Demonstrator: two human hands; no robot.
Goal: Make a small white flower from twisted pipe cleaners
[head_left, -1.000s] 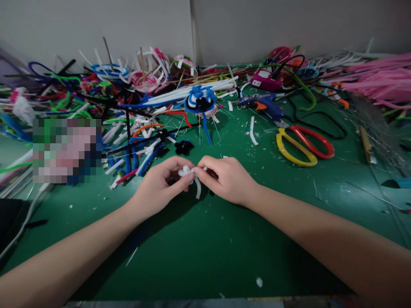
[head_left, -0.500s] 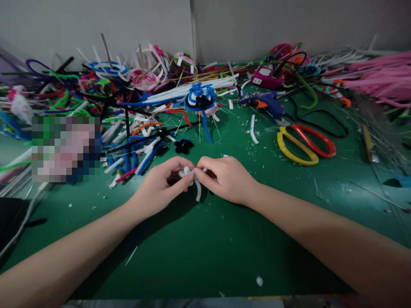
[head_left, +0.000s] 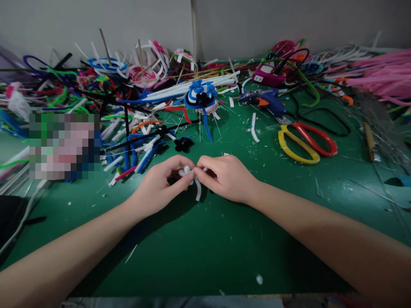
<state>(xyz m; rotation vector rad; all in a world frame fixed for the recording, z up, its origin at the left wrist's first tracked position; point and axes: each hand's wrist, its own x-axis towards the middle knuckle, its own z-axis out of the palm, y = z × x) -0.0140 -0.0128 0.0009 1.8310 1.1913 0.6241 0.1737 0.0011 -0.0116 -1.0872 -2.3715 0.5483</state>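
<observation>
Both hands meet over the middle of the green table. My left hand (head_left: 163,182) is closed on a bent white pipe cleaner (head_left: 198,191), which forms small loops between the fingers. One end of it hangs down below my fingertips. My right hand (head_left: 226,177) pinches the same pipe cleaner at its right side, thumb and forefinger touching my left fingertips. Part of the piece is hidden behind the fingers. Just beyond my hands lies a black pipe-cleaner flower (head_left: 184,144). Farther back is a blue, white and black pipe-cleaner piece (head_left: 201,97).
Scissors (head_left: 297,147) with one yellow and one red handle lie to the right, near a blue glue gun (head_left: 266,100). Cut pipe-cleaner pieces (head_left: 149,147) clutter the left. A pink bundle (head_left: 382,77) is at the back right. A wooden-handled tool (head_left: 369,139) lies right.
My hands hold nearly the same pose on the white pipe cleaner. The view has shifted very slightly; nothing on the table has visibly been moved.
</observation>
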